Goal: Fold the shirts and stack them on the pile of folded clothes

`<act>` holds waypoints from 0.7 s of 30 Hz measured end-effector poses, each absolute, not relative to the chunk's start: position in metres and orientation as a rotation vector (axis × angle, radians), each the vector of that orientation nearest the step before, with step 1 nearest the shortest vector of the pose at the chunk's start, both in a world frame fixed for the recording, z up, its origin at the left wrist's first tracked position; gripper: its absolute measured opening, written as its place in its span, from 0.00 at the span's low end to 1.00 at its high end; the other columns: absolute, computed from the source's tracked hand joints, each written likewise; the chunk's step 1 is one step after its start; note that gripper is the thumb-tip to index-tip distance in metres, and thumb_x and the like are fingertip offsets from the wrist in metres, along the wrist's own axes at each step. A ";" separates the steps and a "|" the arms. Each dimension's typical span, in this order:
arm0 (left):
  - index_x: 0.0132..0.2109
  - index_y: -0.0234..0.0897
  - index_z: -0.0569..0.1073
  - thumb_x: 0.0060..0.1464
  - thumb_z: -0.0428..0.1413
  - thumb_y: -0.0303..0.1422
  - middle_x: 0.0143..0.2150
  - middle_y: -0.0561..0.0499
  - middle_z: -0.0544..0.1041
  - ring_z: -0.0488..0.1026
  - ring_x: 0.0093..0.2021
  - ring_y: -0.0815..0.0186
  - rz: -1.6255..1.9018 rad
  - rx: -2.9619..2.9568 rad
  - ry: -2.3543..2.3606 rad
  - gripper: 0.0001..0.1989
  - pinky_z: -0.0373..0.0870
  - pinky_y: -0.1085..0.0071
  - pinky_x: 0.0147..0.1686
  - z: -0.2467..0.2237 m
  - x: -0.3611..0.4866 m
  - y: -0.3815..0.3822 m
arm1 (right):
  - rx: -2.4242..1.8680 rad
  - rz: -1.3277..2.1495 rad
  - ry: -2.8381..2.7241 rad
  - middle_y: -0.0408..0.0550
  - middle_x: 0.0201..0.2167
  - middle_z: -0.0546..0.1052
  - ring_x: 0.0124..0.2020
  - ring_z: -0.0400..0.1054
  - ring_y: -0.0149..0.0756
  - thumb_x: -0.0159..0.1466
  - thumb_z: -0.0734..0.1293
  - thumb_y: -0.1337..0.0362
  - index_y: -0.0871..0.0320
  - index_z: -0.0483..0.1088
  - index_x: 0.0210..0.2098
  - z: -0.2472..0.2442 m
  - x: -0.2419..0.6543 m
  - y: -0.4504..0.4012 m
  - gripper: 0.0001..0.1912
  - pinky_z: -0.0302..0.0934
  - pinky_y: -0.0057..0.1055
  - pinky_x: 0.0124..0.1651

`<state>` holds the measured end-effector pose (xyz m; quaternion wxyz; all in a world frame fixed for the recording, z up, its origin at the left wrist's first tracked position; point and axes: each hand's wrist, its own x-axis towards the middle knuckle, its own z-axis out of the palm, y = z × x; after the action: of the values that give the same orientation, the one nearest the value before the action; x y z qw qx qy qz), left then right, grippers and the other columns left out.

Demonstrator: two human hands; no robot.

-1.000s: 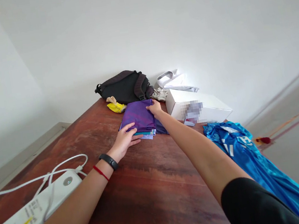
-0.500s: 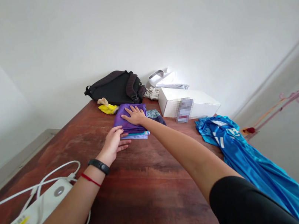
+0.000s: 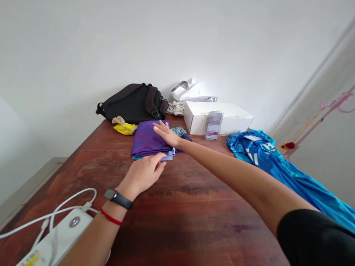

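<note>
And here we are at the dark wooden worktop (image 3: 184, 225), with a neat stack of folded cloth (image 3: 148, 142) right in the middle of the far half, a purple piece on top and teal and lilac layers peeking out along its near edge. Our right hand (image 3: 168, 134) is up on the stack's right side, fingers spread wide apart and pressing flat on the purple, with no pinch at all. Our left hand (image 3: 143, 173) comes in from the near left, fingers lying together, tips just meeting the stack's near edge, not clamped on anything. There's a black band (image 3: 118, 199) and a red string (image 3: 110, 217) on that wrist!

Tucked just right of the stack, we've got a dark patterned cloth (image 3: 180, 132), partly under the right hand's reach. Behind it all sit a black backpack (image 3: 133, 105), a yellow packet (image 3: 125, 129) and a white bag (image 3: 187, 90). Over to the right, a white box (image 3: 218, 116) carries a blurred label, and a shiny blue garment (image 3: 260, 149) spills off the right edge of the worktop. Down at near left lies a white power strip (image 3: 42, 255) with its white cable (image 3: 65, 207).
</note>
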<state>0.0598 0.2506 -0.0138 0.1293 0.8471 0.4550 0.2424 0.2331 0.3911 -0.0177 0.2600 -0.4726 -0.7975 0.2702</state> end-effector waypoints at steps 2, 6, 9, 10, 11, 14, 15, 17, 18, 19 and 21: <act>0.51 0.44 0.78 0.66 0.52 0.37 0.43 0.48 0.83 0.81 0.43 0.56 0.535 2.593 1.271 0.13 0.72 0.67 0.40 -0.020 0.061 0.250 | -1.247 0.798 -2.089 0.45 0.78 0.35 0.76 0.19 0.54 0.71 0.50 0.34 0.48 0.50 0.75 -0.026 0.262 0.360 0.41 0.21 0.63 0.73; 0.48 0.42 0.79 0.67 0.52 0.36 0.46 0.48 0.82 0.80 0.44 0.56 0.493 2.644 1.279 0.12 0.71 0.66 0.41 -0.035 0.070 0.248 | -1.148 0.751 -2.176 0.42 0.77 0.39 0.77 0.22 0.52 0.70 0.55 0.36 0.44 0.55 0.73 -0.043 0.331 0.282 0.37 0.23 0.63 0.73; 0.48 0.42 0.79 0.67 0.51 0.37 0.46 0.47 0.80 0.79 0.43 0.57 0.493 2.687 1.331 0.12 0.71 0.67 0.40 -0.044 0.079 0.243 | -1.125 0.645 -2.191 0.47 0.75 0.52 0.77 0.36 0.54 0.71 0.59 0.39 0.49 0.66 0.67 -0.044 0.380 0.230 0.33 0.33 0.60 0.74; 0.49 0.42 0.78 0.67 0.51 0.37 0.46 0.46 0.79 0.79 0.42 0.57 0.487 2.706 1.347 0.12 0.71 0.67 0.39 -0.046 0.082 0.241 | -1.133 0.622 -2.167 0.50 0.72 0.61 0.74 0.47 0.54 0.71 0.58 0.41 0.51 0.71 0.64 -0.043 0.394 0.216 0.30 0.42 0.57 0.73; 0.50 0.42 0.78 0.67 0.52 0.38 0.46 0.46 0.79 0.79 0.42 0.57 0.482 2.724 1.360 0.12 0.71 0.67 0.38 -0.048 0.084 0.238 | -1.171 0.604 -2.118 0.53 0.65 0.72 0.69 0.60 0.53 0.72 0.58 0.42 0.53 0.76 0.58 -0.041 0.406 0.203 0.28 0.52 0.53 0.70; 0.52 0.44 0.77 0.66 0.52 0.38 0.47 0.47 0.79 0.79 0.43 0.57 0.485 2.752 1.354 0.12 0.72 0.67 0.39 -0.052 0.091 0.233 | -1.315 0.533 -2.017 0.52 0.38 0.85 0.43 0.79 0.47 0.73 0.58 0.45 0.56 0.82 0.36 -0.039 0.434 0.178 0.28 0.71 0.41 0.50; 0.52 0.44 0.76 0.66 0.52 0.38 0.48 0.47 0.80 0.79 0.44 0.57 0.503 2.749 1.356 0.13 0.72 0.67 0.40 -0.053 0.092 0.232 | -1.343 0.491 -2.008 0.52 0.33 0.84 0.37 0.79 0.45 0.73 0.58 0.45 0.56 0.80 0.31 -0.041 0.441 0.173 0.29 0.71 0.39 0.45; 0.55 0.45 0.75 0.67 0.51 0.37 0.51 0.48 0.81 0.79 0.46 0.57 0.572 2.717 1.396 0.14 0.72 0.67 0.42 -0.055 0.095 0.232 | -1.364 0.402 -1.968 0.51 0.28 0.82 0.32 0.78 0.43 0.73 0.58 0.45 0.56 0.77 0.26 -0.048 0.448 0.168 0.30 0.69 0.36 0.39; 0.57 0.44 0.74 0.67 0.51 0.37 0.52 0.48 0.81 0.79 0.47 0.57 0.608 2.693 1.431 0.15 0.72 0.67 0.42 -0.057 0.096 0.232 | -1.372 0.380 -1.924 0.50 0.27 0.82 0.31 0.77 0.42 0.73 0.58 0.45 0.56 0.76 0.26 -0.053 0.450 0.167 0.29 0.68 0.35 0.38; 0.58 0.44 0.73 0.67 0.50 0.37 0.52 0.48 0.81 0.80 0.47 0.57 0.637 2.670 1.463 0.16 0.72 0.67 0.43 -0.058 0.097 0.232 | -1.380 0.383 -1.873 0.50 0.26 0.81 0.29 0.77 0.42 0.72 0.58 0.45 0.56 0.75 0.26 -0.058 0.451 0.167 0.29 0.67 0.34 0.36; 0.56 0.44 0.74 0.66 0.50 0.36 0.50 0.49 0.82 0.80 0.46 0.57 0.666 2.640 1.496 0.15 0.72 0.67 0.42 -0.060 0.098 0.233 | -1.379 0.454 -1.779 0.49 0.24 0.80 0.27 0.76 0.41 0.71 0.59 0.43 0.56 0.75 0.28 -0.067 0.451 0.168 0.28 0.67 0.33 0.33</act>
<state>0.0980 0.2328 -0.0595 0.0174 0.8497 0.4813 0.2144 0.4512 0.1682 -0.0670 0.4101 -0.5478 -0.7065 0.1804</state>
